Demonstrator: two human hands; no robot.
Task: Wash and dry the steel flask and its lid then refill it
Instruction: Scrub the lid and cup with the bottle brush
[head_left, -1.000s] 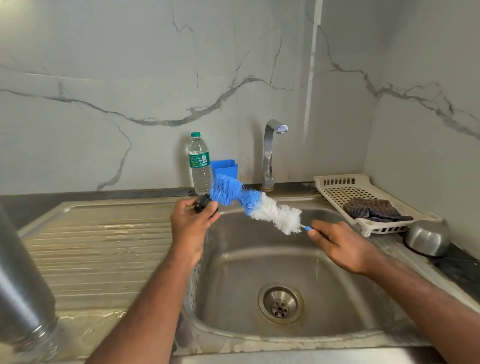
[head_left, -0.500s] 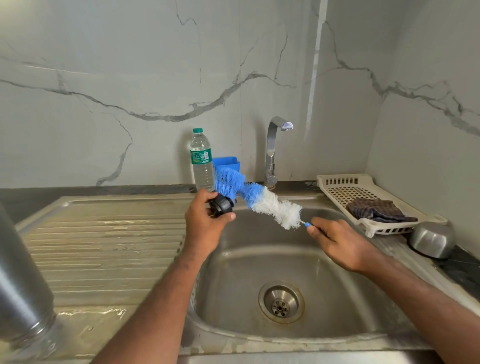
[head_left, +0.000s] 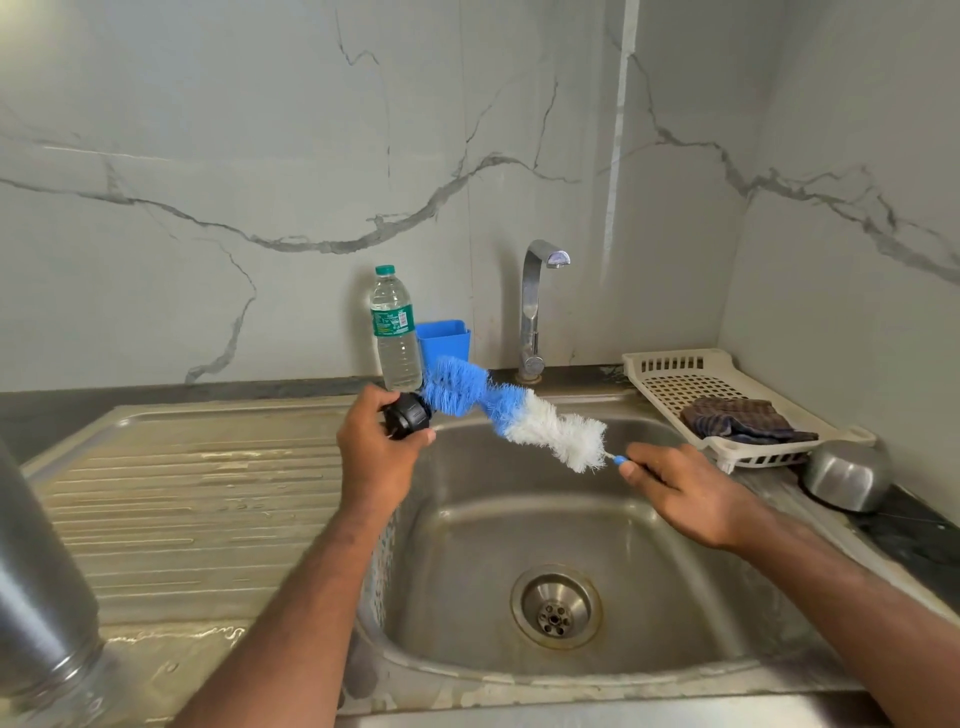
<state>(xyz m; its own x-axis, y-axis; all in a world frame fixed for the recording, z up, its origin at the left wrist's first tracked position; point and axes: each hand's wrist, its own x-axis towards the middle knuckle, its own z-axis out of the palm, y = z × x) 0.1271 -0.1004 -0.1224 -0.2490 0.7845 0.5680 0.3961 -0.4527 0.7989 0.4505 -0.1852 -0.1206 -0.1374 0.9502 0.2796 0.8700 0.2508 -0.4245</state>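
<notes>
Left hand (head_left: 374, 457) grips round black lid (head_left: 408, 415); right hand (head_left: 680, 493) pinches fluffy bottle brush (head_left: 511, 410) handle.

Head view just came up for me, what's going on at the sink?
A person is scrubbing the flask's black lid over the sink. The left hand grips the lid, and the right hand holds the handle of a blue-and-white bottle brush, whose blue end bends against the lid. The tap shows no running water. The steel flask stands on the drainboard at far left, and a folded cloth lies in the white tray.
</notes>
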